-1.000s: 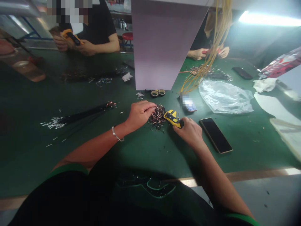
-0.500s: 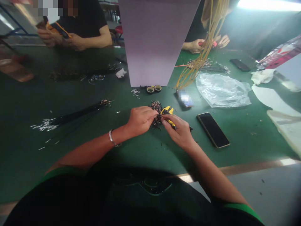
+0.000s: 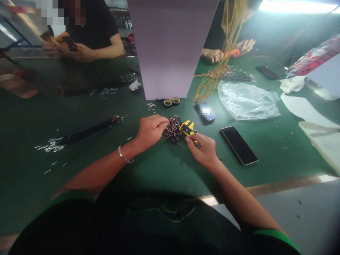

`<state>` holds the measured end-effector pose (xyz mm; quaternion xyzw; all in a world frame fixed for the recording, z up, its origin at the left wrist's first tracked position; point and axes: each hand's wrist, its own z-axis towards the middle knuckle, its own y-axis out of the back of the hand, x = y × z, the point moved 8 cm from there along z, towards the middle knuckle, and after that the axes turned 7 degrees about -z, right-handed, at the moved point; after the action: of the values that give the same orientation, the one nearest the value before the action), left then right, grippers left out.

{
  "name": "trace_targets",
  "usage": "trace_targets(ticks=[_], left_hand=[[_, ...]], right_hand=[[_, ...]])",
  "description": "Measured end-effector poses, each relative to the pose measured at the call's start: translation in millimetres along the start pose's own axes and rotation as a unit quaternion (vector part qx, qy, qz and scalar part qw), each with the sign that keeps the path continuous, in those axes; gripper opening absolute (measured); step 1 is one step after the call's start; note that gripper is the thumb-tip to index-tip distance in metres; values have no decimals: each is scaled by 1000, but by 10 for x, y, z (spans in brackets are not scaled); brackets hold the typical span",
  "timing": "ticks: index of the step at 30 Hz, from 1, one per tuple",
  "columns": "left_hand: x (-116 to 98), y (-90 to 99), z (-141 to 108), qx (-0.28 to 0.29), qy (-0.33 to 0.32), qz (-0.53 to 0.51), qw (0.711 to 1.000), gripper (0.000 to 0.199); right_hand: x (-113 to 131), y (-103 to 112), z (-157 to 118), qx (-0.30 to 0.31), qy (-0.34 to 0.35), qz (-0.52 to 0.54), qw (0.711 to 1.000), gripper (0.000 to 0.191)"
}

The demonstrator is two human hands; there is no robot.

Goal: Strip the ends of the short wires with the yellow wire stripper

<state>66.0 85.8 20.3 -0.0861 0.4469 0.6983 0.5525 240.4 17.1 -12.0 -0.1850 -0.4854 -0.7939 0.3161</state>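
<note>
- Left hand (image 3: 150, 131) is closed in a pinch, its fingertips (image 3: 165, 122) at the edge of the wire heap; whatever they hold is too small to tell
- Right hand (image 3: 203, 150) is closed around a yellow-and-black wire stripper (image 3: 188, 128), whose head sits just beside the heap
- Wire heap (image 3: 172, 131), a loose mound of short dark pieces with coppery ends, lies on the green bench mat (image 3: 159, 177) between the hands
- Metal bracelet (image 3: 122, 154) circles the left wrist
- Bundle of black wires (image 3: 87, 128) with bare silvery ends lies left of the left hand
- Black smartphone (image 3: 238, 145) lies face up right of the right hand
- Two tape rolls (image 3: 171, 101) sit at the foot of a pale partition (image 3: 170, 46)
- Yellow cables (image 3: 212, 79) hang down beside the partition, near a clear plastic bag (image 3: 247, 101)
- Co-worker's hands (image 3: 212, 55) work across the bench, behind the cables
</note>
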Motion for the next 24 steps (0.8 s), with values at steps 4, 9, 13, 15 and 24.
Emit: trace_targets(ticks=[4, 9, 13, 15, 24], left_hand=[[-10, 32, 8, -14, -4, 2, 1000, 20], [-5, 14, -8, -19, -14, 23, 999, 21], [75, -6, -1, -15, 0, 26, 1000, 20], [135, -12, 11, -16, 13, 24, 999, 20], [333, -70, 157, -22, 77, -45, 996, 19]], right_hand=[[-22, -142, 43, 14, 0, 11, 1000, 21], [-134, -318, 92, 53, -7, 17, 998, 26], [-317, -293, 50, 64, -38, -94, 993, 39], [-404, -248, -8, 73, -50, -166, 982, 47], [-790, -191, -118, 134, -129, -289, 939, 60]])
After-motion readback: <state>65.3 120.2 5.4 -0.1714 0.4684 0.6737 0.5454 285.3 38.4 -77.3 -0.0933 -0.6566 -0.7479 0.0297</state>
